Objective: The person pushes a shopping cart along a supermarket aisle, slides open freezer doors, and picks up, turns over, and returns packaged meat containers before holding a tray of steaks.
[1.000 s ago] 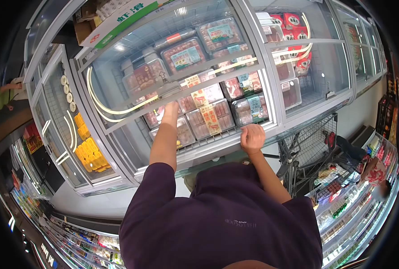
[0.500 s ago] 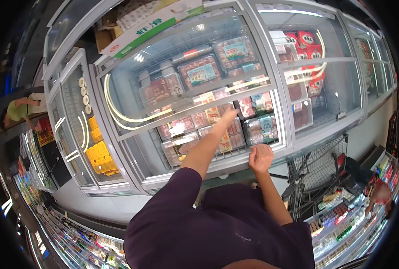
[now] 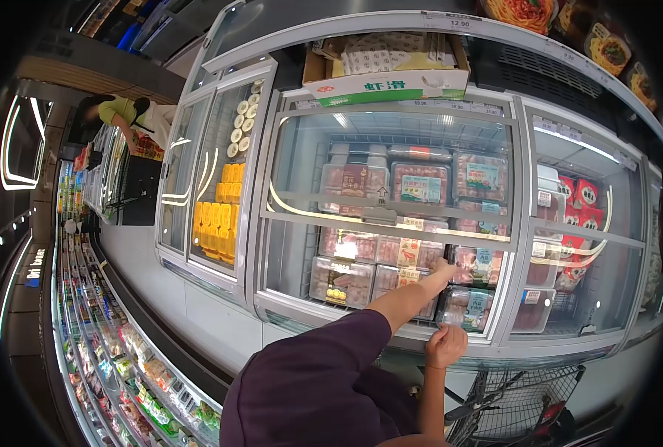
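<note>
My left hand (image 3: 442,270) reaches through the open front of a glass-topped freezer (image 3: 406,328). It is at the left edge of a clear pack of frozen meat (image 3: 477,266) with a blue label, by the gap to a meat pack with an orange-and-white label (image 3: 409,253). Its fingertips are hidden, so I cannot tell whether it grips a pack. Another blue-labelled meat pack (image 3: 467,308) lies nearer me. My right hand (image 3: 447,346), fingers curled in with nothing visible in them, is at the freezer's front rim.
A sliding glass lid (image 3: 391,160) with a handle covers the freezer's back half. An open carton (image 3: 391,82) stands above it. Yellow packs (image 3: 216,227) fill the left-hand freezer. A shopping cart (image 3: 521,402) stands at lower right. A person (image 3: 122,115) in a light green top is at far left.
The view has turned, so the freezer looks more upright and sits farther right. My left hand stays among the same meat packs, and my right hand stays at the front rim.
</note>
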The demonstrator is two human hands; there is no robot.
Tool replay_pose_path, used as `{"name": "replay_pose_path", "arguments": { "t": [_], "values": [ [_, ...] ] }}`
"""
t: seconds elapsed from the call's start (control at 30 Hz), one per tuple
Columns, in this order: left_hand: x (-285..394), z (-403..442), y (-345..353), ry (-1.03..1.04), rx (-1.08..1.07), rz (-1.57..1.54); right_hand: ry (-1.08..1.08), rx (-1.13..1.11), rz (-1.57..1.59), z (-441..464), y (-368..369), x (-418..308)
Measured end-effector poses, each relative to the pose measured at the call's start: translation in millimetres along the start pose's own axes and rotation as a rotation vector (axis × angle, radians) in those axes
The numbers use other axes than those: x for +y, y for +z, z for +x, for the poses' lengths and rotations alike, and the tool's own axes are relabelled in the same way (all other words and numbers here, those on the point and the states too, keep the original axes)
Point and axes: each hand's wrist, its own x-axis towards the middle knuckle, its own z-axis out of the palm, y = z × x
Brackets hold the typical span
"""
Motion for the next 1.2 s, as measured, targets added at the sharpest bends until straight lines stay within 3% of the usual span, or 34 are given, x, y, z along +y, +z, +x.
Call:
{"name": "replay_pose_path", "arguments": {
  "t": [0.03,0.07,0.17,0.2,0.23,0.27,0.33,0.43,0.47,0.5,0.53,0.6,0.77,0.93,1.1,1.17,1.2],
  "values": [
    [7.7,-13.0,2.5,-0.032,0.05,0.045,-0.009,0.006,-0.012,-1.1,0.9,1.1],
    [13.3,-20.0,-6.2,-0.066,-0.088,0.005,-0.013,0.016,-0.029,-3.0,1.2,2.2],
    [-4.4,-1.7,33.0,-0.018,0.079,-0.219,-0.006,0.002,0.007,-1.7,-3.7,0.1],
    [-11.9,6.8,31.6,-0.04,-0.068,-0.371,-0.01,0.013,0.002,-0.7,-4.3,-0.2],
    [-9.9,5.4,26.0,-0.006,-0.08,-0.307,-0.015,0.031,0.017,1.4,-3.4,0.4],
    [-12.0,-4.0,18.8,0.045,-0.165,-0.461,-0.021,0.042,0.032,1.3,-3.1,0.9],
    [-10.0,-9.6,15.3,0.049,-0.088,-0.389,-0.024,0.052,0.032,-3.1,-4.1,1.4],
    [-6.3,-7.0,-4.5,-0.059,-0.329,-0.451,-0.025,0.077,0.006,-3.3,-3.6,3.5],
    [-3.0,-9.2,-7.8,-0.072,-0.244,-0.369,-0.031,0.092,0.009,-3.9,-3.4,4.0],
    [-21.1,19.4,-11.1,-0.065,-0.393,-0.394,-0.034,0.105,0.014,-5.5,-4.4,4.1],
    [-7.5,-7.0,-31.2,-0.057,-0.447,-0.337,-0.041,0.112,0.019,-5.3,-6.6,3.6],
    [18.0,-73.1,-64.3,-0.014,-0.352,-0.261,-0.019,0.101,0.015,-9.1,-10.3,1.7],
    [-6.9,-100.5,-133.5,0.242,-0.68,-0.4,-0.016,0.194,0.027,-12.2,-10.5,1.1],
    [-6.1,-223.5,-195.8,0.326,-0.453,-0.34,-0.014,0.179,-0.01,-17.0,-9.4,2.2],
    [-36.4,-289.1,-221.7,0.46,-0.239,-0.498,0.024,0.129,-0.018,-18.5,-9.0,0.9],
    [-50.1,-308.5,-234.6,0.538,-0.302,-0.535,0.033,0.111,-0.022,-21.1,-5.9,0.8],
    [-59.6,-321.2,-240.9,0.577,-0.232,-0.529,0.026,0.136,0.008,-22.7,-7.1,-0.8]
  ]
}}
